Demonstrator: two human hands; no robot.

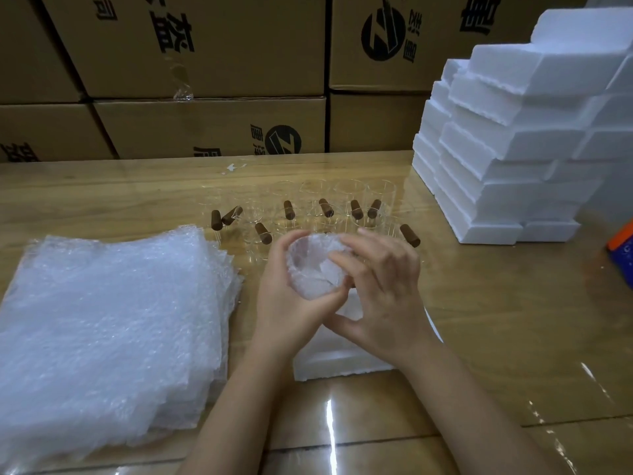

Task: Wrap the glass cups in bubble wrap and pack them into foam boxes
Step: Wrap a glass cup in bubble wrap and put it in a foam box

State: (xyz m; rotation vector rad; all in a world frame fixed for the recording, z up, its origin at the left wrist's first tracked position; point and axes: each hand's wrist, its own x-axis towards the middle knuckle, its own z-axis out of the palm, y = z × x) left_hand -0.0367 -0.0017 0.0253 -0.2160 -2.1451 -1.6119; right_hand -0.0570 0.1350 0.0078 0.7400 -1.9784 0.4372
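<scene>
My left hand (284,303) curls round a bubble-wrapped cup (313,269), its open mouth tipped up towards me. My right hand (380,296) holds the other side, forefinger across the rim and thumb underneath, meeting my left thumb. Directly below both hands lies a white foam box (329,358) on the wooden table (496,303). To the left of my left hand sits a thick stack of bubble wrap sheets (113,323). Just beyond my fingers stand bare glass cups (325,207) with brown handles. Well to the right of my right hand rises a pile of foam boxes (507,159). Cardboard cartons (205,121) stand stacked behind the table.
</scene>
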